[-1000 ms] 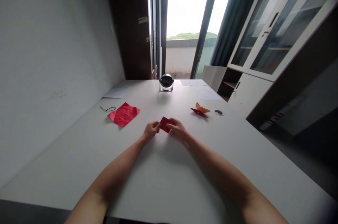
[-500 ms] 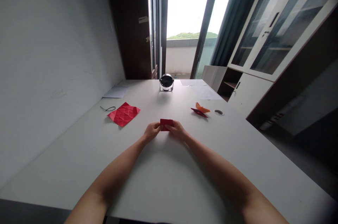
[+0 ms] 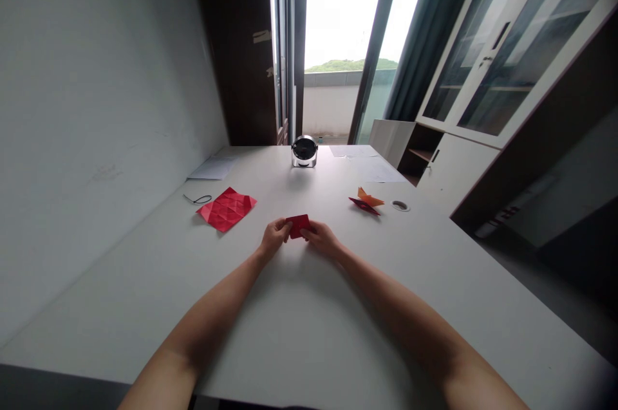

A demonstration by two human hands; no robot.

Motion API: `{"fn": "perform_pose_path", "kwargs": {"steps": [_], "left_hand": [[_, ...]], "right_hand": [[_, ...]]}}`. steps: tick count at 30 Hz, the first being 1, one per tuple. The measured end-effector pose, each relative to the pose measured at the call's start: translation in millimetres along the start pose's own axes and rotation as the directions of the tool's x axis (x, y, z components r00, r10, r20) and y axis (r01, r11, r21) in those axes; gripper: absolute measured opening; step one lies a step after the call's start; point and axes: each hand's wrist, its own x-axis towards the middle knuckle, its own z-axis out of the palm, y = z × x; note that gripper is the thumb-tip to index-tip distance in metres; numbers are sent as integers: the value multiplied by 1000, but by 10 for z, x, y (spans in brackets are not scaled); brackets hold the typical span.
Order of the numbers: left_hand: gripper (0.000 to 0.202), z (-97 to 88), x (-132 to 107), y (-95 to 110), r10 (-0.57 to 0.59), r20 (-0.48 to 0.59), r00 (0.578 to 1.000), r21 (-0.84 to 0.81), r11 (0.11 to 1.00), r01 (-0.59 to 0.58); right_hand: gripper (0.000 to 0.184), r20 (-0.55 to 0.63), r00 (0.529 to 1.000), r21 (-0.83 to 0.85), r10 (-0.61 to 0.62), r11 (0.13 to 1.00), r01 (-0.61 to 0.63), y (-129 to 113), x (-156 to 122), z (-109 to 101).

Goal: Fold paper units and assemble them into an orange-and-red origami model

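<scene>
A small folded piece of red paper (image 3: 298, 226) is held up between both hands, slightly tilted, over the white table (image 3: 309, 333). My left hand (image 3: 275, 235) pinches its left edge, thumb on the near face. At its lower right, my right hand (image 3: 322, 238) grips it the same way. Fingers behind the paper are hidden. To the left lies a creased red sheet (image 3: 226, 209), opened out. Right of my hands rest an orange folded paper piece (image 3: 371, 197) and a dark red folded paper piece (image 3: 364, 206), touching or overlapping.
A black round device on a metal stand (image 3: 304, 150) stands at the table's far end. A thin black cable loop (image 3: 199, 199) lies beside the red sheet. White papers (image 3: 212, 168) sit by the left wall. A round cable hole (image 3: 400, 206) is at the right.
The folded red paper has shifted slightly left and turned, its right side now higher. My left hand has moved a little left with it; the things lying on the table stay put.
</scene>
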Motion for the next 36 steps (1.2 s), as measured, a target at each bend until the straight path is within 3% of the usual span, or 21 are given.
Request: {"fn": "perform_pose_path", "kwargs": {"steps": [15, 23, 32, 36], "left_hand": [[39, -21, 39, -78, -17, -36, 999, -59, 998, 15], [38, -21, 48, -87, -22, -69, 997, -75, 997, 17], [29, -58, 72, -94, -32, -141, 990, -94, 995, 19], [30, -63, 67, -71, -53, -107, 993, -157, 987, 36]], "right_hand": [[36, -165, 986, 8, 20, 1000, -19, 78, 11, -60], [38, -138, 990, 86, 21, 996, -9, 87, 28, -69], [31, -180, 984, -28, 5, 1000, -10, 107, 22, -60], [26, -188, 982, 7, 9, 1000, -8, 149, 30, -37]]}}
